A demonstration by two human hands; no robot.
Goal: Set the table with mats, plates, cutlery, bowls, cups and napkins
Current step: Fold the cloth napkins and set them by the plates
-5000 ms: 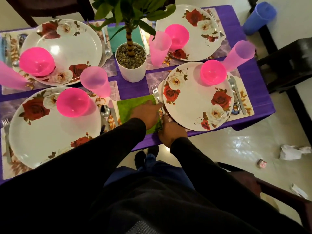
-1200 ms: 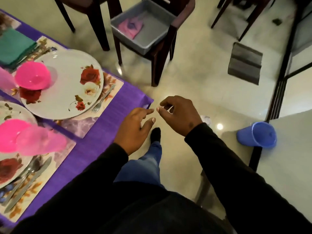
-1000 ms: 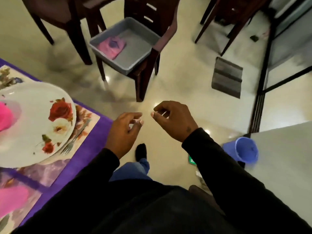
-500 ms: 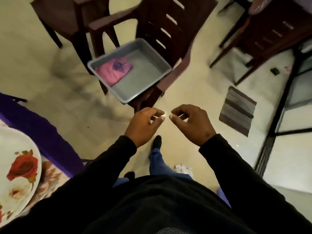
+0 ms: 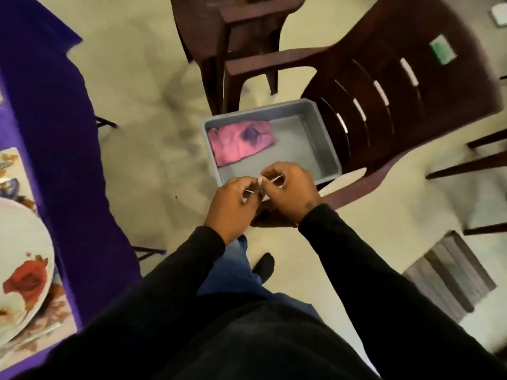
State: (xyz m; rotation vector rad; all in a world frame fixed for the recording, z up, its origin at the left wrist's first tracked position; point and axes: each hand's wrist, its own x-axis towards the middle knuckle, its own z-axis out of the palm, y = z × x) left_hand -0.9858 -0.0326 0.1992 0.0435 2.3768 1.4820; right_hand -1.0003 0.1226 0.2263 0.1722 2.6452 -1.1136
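Both hands meet in front of the body, fingers curled — the left hand [image 5: 233, 207] and right hand [image 5: 290, 192] touch at the fingertips, and each grip seems pinched on something thin and pale between them, too small to name. They hang just over the near rim of the grey tub [image 5: 323, 149], which sits on the seat of a brown chair [image 5: 397, 86]. Inside the tub lies a crumpled pink cloth [image 5: 241, 141], pushed to its left end — by my reading the last napkin waiting to be fetched, parked here beside the dining area as a supply bin. Off to the left, the surface [image 5: 55, 127] under its purple cloth is already dressed: a floral plate [image 5: 22, 272] rests on a patterned mat [image 5: 41, 327] at the frame's edge. So the setting looks nearly done, and the person stands facing the tub, well placed to reach down for that cloth once the fingers are free.
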